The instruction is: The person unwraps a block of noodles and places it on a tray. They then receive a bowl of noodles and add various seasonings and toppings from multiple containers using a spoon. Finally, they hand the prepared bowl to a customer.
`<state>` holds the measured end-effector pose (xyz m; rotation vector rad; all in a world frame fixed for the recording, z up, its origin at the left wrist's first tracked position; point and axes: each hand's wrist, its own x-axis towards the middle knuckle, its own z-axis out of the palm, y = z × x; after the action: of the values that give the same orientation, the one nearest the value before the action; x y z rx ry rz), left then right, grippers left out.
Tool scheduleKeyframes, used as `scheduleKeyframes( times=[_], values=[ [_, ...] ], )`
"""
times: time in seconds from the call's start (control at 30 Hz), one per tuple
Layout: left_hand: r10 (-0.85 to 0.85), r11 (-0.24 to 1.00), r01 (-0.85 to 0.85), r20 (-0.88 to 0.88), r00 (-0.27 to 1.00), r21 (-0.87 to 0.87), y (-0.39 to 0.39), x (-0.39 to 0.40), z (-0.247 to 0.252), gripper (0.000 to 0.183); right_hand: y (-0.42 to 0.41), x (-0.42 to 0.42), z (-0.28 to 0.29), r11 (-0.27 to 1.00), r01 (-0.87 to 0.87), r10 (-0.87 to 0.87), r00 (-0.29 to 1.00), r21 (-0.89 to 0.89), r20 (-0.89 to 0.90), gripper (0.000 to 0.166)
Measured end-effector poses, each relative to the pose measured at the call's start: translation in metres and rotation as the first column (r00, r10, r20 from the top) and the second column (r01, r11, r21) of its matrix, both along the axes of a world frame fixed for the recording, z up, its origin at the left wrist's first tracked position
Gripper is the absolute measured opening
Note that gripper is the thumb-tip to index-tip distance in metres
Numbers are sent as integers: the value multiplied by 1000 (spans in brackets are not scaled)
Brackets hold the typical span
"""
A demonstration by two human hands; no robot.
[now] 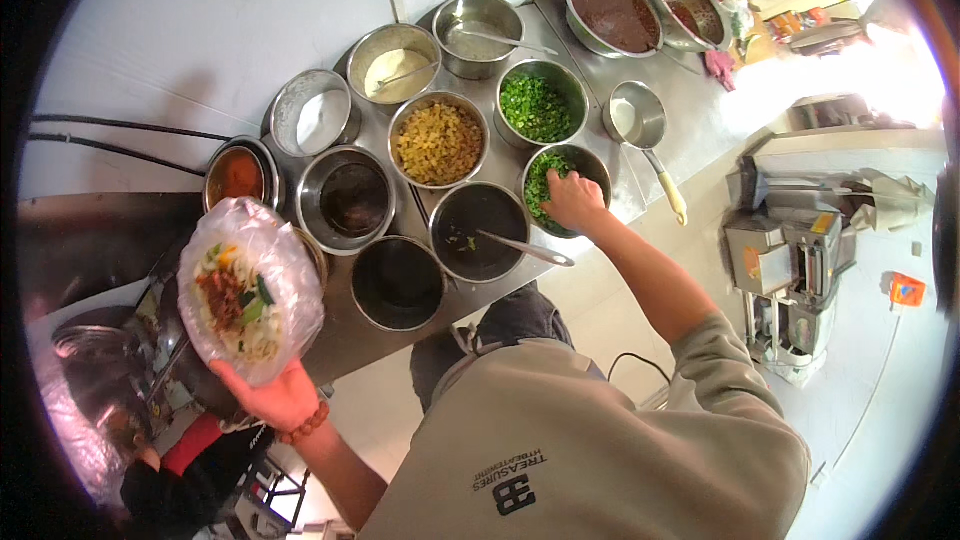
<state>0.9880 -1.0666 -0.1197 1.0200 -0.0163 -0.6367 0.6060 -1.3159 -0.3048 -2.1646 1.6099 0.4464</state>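
Observation:
My left hand (277, 394) holds a bowl lined with a clear plastic bag (296, 292) from its near end. Inside lie pale noodles (262, 341), a reddish-brown minced topping (223, 298) and green leaf pieces. My right hand (579, 201) reaches into a steel pot (602, 172) of chopped green herbs (537, 184). Thumb and index finger are apart with their tips at the herbs; the other fingers are partly hidden. Just beyond stands a pot of chopped scallions (534, 109). Left of my right hand, a ladle (525, 247) rests in a pot of dark liquid (480, 221).
Several more steel pots crowd the steel counter (360, 345), including one of yellow diced food (441, 142). A long-handled saucepan (636, 116) overhangs the counter's right edge. Wide basins of red-brown sauce (615, 13) stand at the back. At lower left is another person's dark sleeve (202, 476).

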Motion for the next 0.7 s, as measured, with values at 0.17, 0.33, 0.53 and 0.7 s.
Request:
scheduleKeyframes(
  times=[0.17, 0.33, 0.53, 0.7],
  values=[
    [-106, 994, 106, -13, 994, 3, -57, -92, -13, 77, 0, -14, -80, 975, -224, 223, 969, -2, 106, 36],
    [-172, 985, 172, -22, 985, 12, -93, -142, -28, 72, -20, -58, -43, 912, 162, -372, 711, 377, 596, 27],
    [-245, 969, 246, -43, 968, 6, -119, -158, -45, 68, -24, -83, 16, 589, 139, -808, 73, 796, 585, 12],
    [-330, 935, 331, 34, 943, -123, -138, -153, -96, 45, -25, -72, 127, 709, 66, -702, 163, 702, 694, 10]
  ],
)
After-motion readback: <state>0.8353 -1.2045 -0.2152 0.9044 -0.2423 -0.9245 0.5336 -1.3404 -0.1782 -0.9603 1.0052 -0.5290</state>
